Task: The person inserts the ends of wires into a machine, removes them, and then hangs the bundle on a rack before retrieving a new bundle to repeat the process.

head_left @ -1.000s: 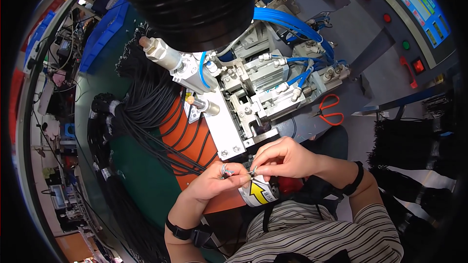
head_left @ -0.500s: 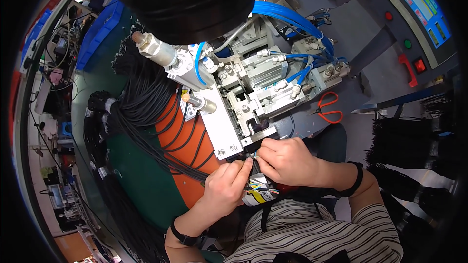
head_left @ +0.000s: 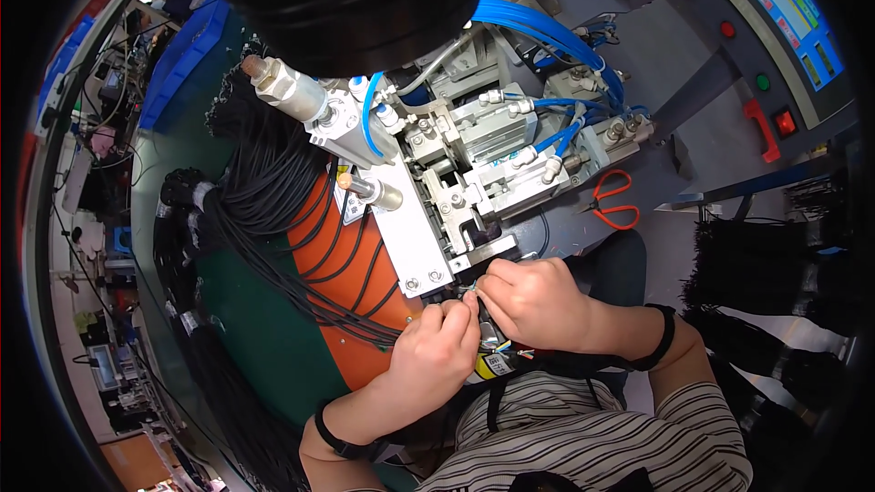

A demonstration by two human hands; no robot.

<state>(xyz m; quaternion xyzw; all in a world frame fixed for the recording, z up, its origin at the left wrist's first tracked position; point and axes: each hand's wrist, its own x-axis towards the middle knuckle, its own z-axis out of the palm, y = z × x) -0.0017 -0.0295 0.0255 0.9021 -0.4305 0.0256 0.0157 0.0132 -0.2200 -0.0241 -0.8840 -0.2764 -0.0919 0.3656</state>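
My left hand [head_left: 436,346] and my right hand [head_left: 533,302] meet at the front of a metal pneumatic fixture [head_left: 410,246]. Thumb and fingers of both are pinched together on thin wires [head_left: 471,287], whose coloured strands show between the fingertips. Most of these wires are hidden by the fingers. Just below, more coloured wire ends [head_left: 503,346] stick out above a holder with a yellow label [head_left: 493,365], close to my body. Black cables [head_left: 346,310] run toward my left hand from the left.
Bundled black cables [head_left: 273,164] lie across the green and orange table mat [head_left: 255,328]. Red-handled scissors [head_left: 616,200] rest right of the fixture. A control panel with buttons [head_left: 764,82] stands far right; a black cylinder [head_left: 346,9] hangs overhead. More cable bundles [head_left: 756,264] hang at right.
My left hand has shifted slightly right, its fingertips closer to those of my right hand. My right hand has hardly moved. The labelled holder is now more covered by my left hand.
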